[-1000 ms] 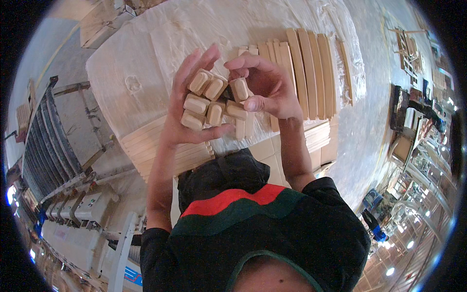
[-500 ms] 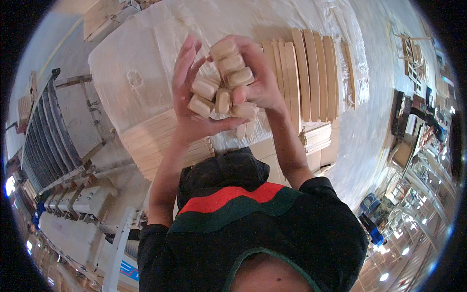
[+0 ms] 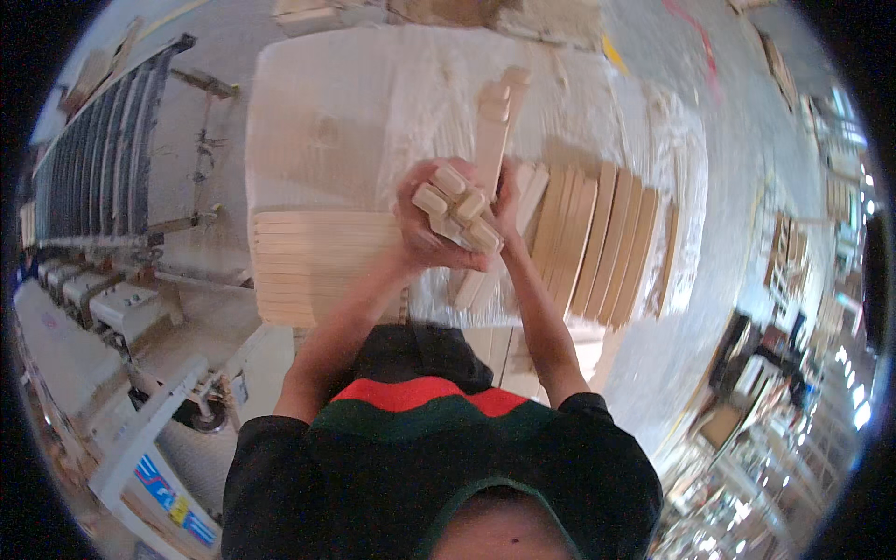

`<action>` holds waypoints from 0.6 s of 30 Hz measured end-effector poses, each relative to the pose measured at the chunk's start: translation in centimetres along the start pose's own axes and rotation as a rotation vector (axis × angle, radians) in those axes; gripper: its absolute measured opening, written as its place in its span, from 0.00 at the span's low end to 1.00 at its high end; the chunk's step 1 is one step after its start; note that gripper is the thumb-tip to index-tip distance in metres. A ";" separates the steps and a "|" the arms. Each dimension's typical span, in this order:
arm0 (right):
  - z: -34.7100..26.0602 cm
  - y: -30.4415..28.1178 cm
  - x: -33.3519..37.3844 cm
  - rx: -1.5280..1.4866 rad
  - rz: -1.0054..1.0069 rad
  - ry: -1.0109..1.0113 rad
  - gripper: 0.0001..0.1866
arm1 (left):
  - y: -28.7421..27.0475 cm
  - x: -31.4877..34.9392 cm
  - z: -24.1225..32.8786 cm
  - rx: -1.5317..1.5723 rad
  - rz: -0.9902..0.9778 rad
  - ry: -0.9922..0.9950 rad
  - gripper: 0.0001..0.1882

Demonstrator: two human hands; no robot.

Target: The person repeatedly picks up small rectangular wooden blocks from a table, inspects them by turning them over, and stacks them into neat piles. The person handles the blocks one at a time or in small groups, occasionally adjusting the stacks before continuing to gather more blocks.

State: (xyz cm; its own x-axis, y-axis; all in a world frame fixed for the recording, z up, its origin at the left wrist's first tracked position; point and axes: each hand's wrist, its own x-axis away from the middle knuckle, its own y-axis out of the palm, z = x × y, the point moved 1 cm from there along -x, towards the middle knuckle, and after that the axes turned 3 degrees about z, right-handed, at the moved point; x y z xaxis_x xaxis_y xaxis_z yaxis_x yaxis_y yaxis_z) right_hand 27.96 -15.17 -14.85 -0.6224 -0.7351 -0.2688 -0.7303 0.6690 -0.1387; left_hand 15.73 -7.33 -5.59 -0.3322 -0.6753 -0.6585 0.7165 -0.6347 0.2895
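Held upright in front of me is a bundle of pale wooden slats point(image 3: 451, 198), its rounded ends facing up. My left hand point(image 3: 416, 233) is closed around that bundle. Close beside it, my right hand point(image 3: 508, 201) grips a few more wooden slats point(image 3: 492, 140), which tilt away toward the far side of the table. Part of the right hand's fingers is hidden behind the wood, and both hands are slightly blurred. Below the hands, a couple of loose slats point(image 3: 481, 287) lie on the table.
Clear plastic film covers the table point(image 3: 322, 112). A neat stack of slats point(image 3: 322, 266) lies at the left, and a row of slats point(image 3: 602, 247) at the right. Beyond the left edge stand a dark ribbed rack point(image 3: 98, 168) and a machine with grey boxes point(image 3: 126, 313).
The slats were together between both hands. Now a few tilt away in the right hand, while the left keeps a smaller bundle. The left fingers have closed; the view has turned.
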 end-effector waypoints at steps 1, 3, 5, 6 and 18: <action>-0.5 0.8 -1.4 -0.011 0.011 0.039 0.36 | -0.7 -0.3 0.0 0.007 0.043 -0.044 0.61; -1.4 2.4 -3.5 -0.030 0.041 0.137 0.34 | -2.4 -0.8 0.4 0.030 0.124 -0.147 0.58; -1.4 3.9 -6.0 0.193 -0.060 0.052 0.33 | -5.4 -3.5 2.7 0.155 0.189 -0.121 0.50; -2.5 5.0 -6.9 0.349 -0.113 0.002 0.33 | -7.5 -4.8 4.9 0.267 0.190 -0.113 0.47; -0.9 23.1 1.2 0.948 -0.699 -0.335 0.40 | -28.1 1.3 27.5 0.447 0.609 -0.105 0.44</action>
State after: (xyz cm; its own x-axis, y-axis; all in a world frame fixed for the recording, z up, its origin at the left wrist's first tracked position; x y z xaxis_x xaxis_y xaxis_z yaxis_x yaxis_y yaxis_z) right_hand 10.07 -0.66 -17.57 0.0270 -0.9972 -0.0704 -0.2969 0.0592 -0.9531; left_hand -21.70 -0.71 4.59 -0.0299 -0.9729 -0.2294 0.4827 -0.2150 0.8490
